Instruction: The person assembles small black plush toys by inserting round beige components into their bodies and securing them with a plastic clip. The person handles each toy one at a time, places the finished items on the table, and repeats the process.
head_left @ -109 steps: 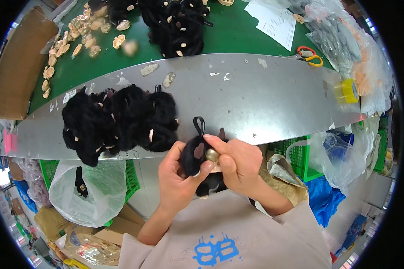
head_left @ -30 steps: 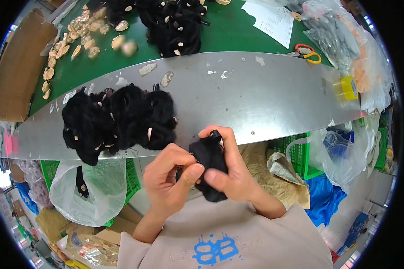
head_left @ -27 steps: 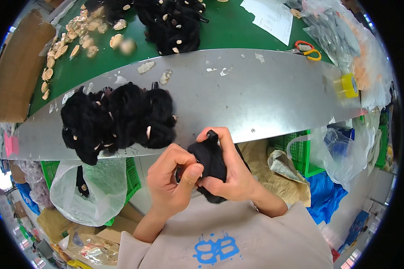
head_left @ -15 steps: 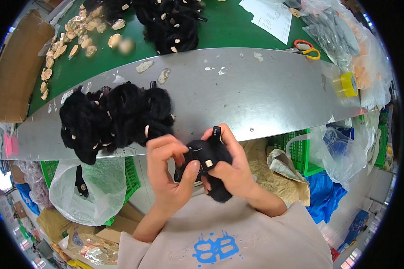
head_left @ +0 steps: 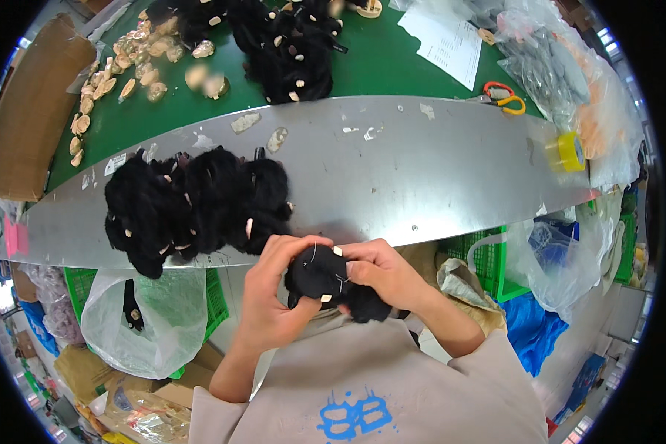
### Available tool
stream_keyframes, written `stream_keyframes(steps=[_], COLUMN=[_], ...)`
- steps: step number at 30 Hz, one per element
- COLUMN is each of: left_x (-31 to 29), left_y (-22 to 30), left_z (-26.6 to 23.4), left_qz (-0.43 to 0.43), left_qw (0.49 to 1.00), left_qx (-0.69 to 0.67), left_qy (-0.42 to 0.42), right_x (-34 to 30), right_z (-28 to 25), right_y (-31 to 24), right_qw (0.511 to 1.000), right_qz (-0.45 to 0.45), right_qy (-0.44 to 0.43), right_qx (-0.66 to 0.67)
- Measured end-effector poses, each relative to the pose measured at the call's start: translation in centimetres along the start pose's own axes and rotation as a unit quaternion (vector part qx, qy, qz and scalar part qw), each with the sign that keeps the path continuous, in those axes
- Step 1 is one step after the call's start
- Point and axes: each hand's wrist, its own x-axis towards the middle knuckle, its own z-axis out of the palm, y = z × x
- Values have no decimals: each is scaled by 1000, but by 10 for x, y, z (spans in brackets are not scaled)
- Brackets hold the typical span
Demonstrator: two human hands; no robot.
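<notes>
Both my hands hold a small black plush piece (head_left: 312, 275) in front of my chest, just off the near edge of the metal counter. Its smooth round face is turned up, with light thread across it and small cream bits at its rim. My left hand (head_left: 272, 300) wraps the left side, thumb on the lower edge. My right hand (head_left: 387, 275) grips the right side, thumb pressed on top. A furry part hangs below the right fingers. Whether a needle is in the fingers cannot be made out. Several similar black plush pieces (head_left: 218, 196) lie heaped on the counter to the left.
The metal counter (head_left: 377, 170) borders a green table (head_left: 377, 63). More black plush (head_left: 296, 59), cream oval pieces (head_left: 148, 55), a paper sheet (head_left: 448, 48), scissors (head_left: 512, 103) and yellow tape (head_left: 570, 152) lie around. Below stand a bag-lined green crate (head_left: 144, 318) and another green crate (head_left: 485, 255).
The plush piece has been turned so its smooth round face shows, and its black tab is no longer seen. My right hand has come lower; my left fingers have closed round the piece.
</notes>
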Motion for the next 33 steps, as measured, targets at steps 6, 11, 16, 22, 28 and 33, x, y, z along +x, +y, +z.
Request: stream_keyframes(steps=[6,11,16,22,28,33], left_x=[10,36,60,69,70,54], left_y=[-2,6,5,-18,-12,0], left_z=[-2,-4,7,7,5,3], left_qz=[2,28,26,-51,-60,-115], left_qw=[995,969,972,981,968,959], left_qx=[-36,-66,-61,-78,-177,-176], left_qy=[93,235,226,171,166,190], right_x=[18,92,191,259,186,75], right_z=[-15,-93,-222,-260,-204,-70], right_y=[-34,-124,-209,-238,-220,-185], right_qw=[927,754,543,448,525,727], right_qz=[-170,-284,-302,-204,-258,-304], right_qy=[38,237,397,412,336,18], right_qx=[-331,-543,-675,-767,-738,-615])
